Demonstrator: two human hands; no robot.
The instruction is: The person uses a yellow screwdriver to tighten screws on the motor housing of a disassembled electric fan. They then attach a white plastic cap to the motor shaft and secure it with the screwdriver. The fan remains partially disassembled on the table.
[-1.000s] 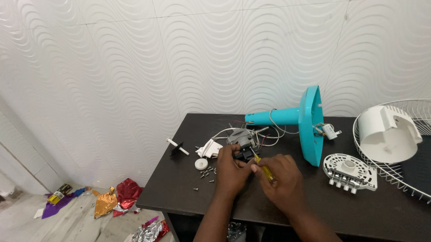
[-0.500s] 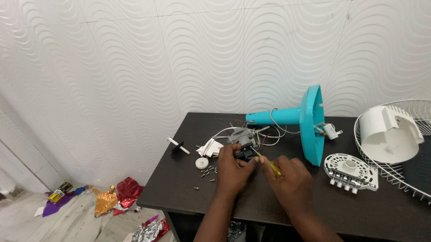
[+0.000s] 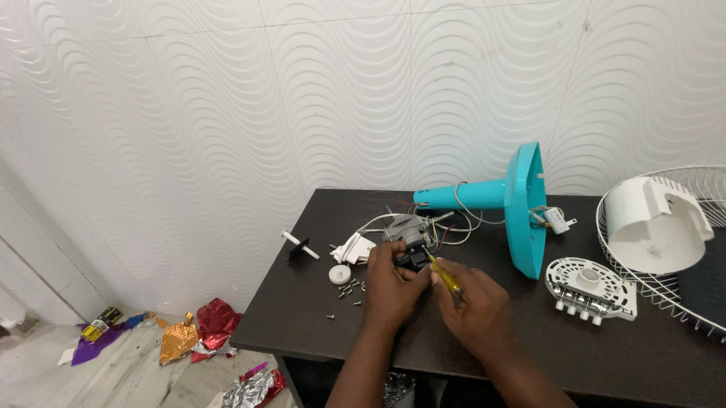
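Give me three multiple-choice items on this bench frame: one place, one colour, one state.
1. Where does the small white round disc lie?
A. inside the wire guard
B. on the dark table, left of the left hand
C. on the floor

2. What colour is the cone-shaped plastic fan base lying on its side?
A. turquoise
B. red
C. black

3. What is the right hand doing?
A. resting flat and empty
B. lifting the white housing
C. gripping a yellow-handled screwdriver aimed at the small grey motor

Answers:
1 B: the disc sits on the dark table beside the left hand, near loose screws.
2 A: the base is plainly turquoise.
3 C: its fingers close round the yellow handle, tip toward the motor the left hand steadies.
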